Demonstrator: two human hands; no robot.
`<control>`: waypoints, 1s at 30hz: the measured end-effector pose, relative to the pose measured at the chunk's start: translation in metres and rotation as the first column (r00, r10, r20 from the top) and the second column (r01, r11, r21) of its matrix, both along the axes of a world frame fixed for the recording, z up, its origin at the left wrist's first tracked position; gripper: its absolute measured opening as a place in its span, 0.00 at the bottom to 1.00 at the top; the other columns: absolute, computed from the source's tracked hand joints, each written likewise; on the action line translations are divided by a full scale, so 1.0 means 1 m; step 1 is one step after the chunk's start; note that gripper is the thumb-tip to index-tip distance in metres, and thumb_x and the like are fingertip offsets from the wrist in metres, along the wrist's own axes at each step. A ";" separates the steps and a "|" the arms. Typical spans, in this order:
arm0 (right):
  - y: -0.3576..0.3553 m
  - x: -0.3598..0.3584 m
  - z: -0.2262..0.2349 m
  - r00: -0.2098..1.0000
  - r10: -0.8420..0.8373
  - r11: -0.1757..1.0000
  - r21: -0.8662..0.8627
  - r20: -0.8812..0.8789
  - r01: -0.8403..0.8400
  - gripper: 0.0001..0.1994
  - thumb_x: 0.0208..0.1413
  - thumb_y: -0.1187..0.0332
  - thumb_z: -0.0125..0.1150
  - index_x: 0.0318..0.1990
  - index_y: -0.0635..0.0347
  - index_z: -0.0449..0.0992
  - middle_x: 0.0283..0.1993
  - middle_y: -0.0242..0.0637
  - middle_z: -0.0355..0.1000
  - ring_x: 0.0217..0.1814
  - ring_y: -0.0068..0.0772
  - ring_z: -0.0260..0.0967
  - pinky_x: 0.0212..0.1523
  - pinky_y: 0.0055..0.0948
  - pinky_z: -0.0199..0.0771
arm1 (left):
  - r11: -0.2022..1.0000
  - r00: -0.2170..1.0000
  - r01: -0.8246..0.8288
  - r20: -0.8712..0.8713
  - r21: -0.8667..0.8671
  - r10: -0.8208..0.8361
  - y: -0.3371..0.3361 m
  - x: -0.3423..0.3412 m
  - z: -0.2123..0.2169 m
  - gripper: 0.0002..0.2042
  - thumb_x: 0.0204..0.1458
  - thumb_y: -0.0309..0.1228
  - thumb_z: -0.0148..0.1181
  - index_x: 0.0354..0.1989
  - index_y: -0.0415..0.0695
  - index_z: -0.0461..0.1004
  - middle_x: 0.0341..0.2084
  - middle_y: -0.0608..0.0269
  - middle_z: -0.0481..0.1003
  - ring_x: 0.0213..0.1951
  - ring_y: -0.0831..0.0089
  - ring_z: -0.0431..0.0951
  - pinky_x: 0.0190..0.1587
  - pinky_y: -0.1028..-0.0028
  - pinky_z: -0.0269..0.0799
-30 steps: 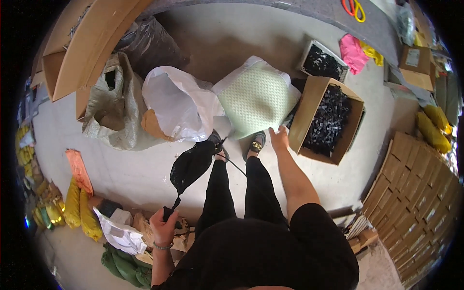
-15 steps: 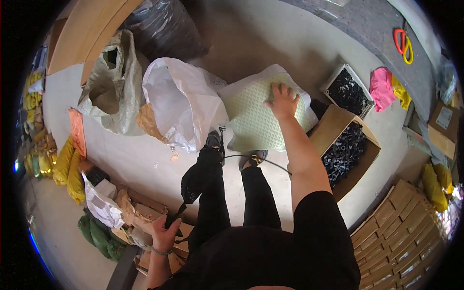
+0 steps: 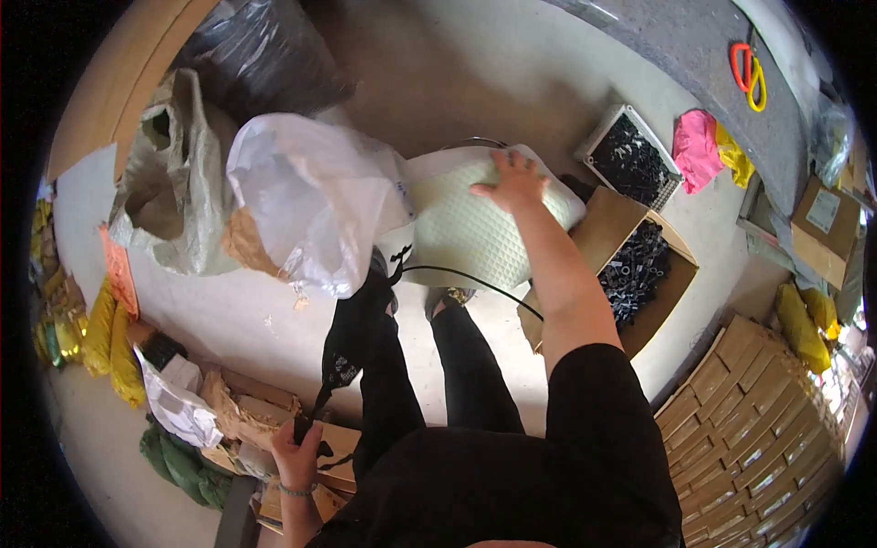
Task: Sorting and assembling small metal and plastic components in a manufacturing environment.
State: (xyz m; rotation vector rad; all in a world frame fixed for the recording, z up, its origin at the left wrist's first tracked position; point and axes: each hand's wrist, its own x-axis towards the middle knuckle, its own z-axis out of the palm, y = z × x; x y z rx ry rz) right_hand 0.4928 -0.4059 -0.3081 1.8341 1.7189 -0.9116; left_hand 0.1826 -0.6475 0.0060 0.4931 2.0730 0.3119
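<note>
My right hand lies with spread fingers on the far part of a pale green quilted cushion with a white border. Down at the lower left, my left hand is closed around a black strap. That strap runs up to a limp black fabric piece hanging along my left leg; whether it is a bag cannot be made out. A thin black cord curves from near the fabric's upper end toward my right forearm. Left of the cushion stands an open white sack.
A cardboard box of small black parts and a grey crate stand right of the cushion. Scissors lie on the grey table. A woven sack and a dark plastic bag stand left. Stacked cardboard fills the lower right.
The whole view has shifted, with most floor items now further left. My right hand stays on the cushion, and my left hand still grips the strap, now slightly lower in view.
</note>
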 end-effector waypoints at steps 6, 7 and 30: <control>-0.017 0.022 0.003 0.993 -0.109 0.990 -0.082 0.053 0.113 0.46 0.37 0.34 0.55 0.64 0.37 0.44 0.68 0.39 0.39 0.67 0.56 0.38 0.57 0.62 0.48 | 0.978 0.971 0.209 -0.117 0.008 -0.207 -0.023 -0.016 -0.002 0.11 0.42 0.25 0.61 0.15 0.37 0.65 0.11 0.65 0.66 0.15 0.82 0.65 0.17 0.79 0.59; -0.014 0.028 -0.003 0.994 -0.096 0.991 -0.084 0.056 0.101 0.45 0.38 0.35 0.55 0.64 0.38 0.45 0.68 0.39 0.39 0.67 0.54 0.39 0.58 0.61 0.47 | 0.959 0.948 0.282 -0.157 0.011 -0.277 -0.025 -0.018 -0.001 0.12 0.41 0.26 0.62 0.14 0.37 0.65 0.10 0.62 0.65 0.14 0.79 0.66 0.16 0.76 0.59; -0.042 -0.286 -0.027 0.828 -0.462 0.876 -0.304 -0.316 0.373 0.20 0.40 0.54 0.57 0.32 0.66 0.74 0.34 0.50 0.72 0.41 0.49 0.71 0.41 0.37 0.69 | 0.758 0.775 0.631 -0.192 0.166 -0.603 0.050 -0.131 0.025 0.17 0.38 0.33 0.61 0.10 0.41 0.58 0.09 0.53 0.61 0.15 0.54 0.64 0.16 0.63 0.57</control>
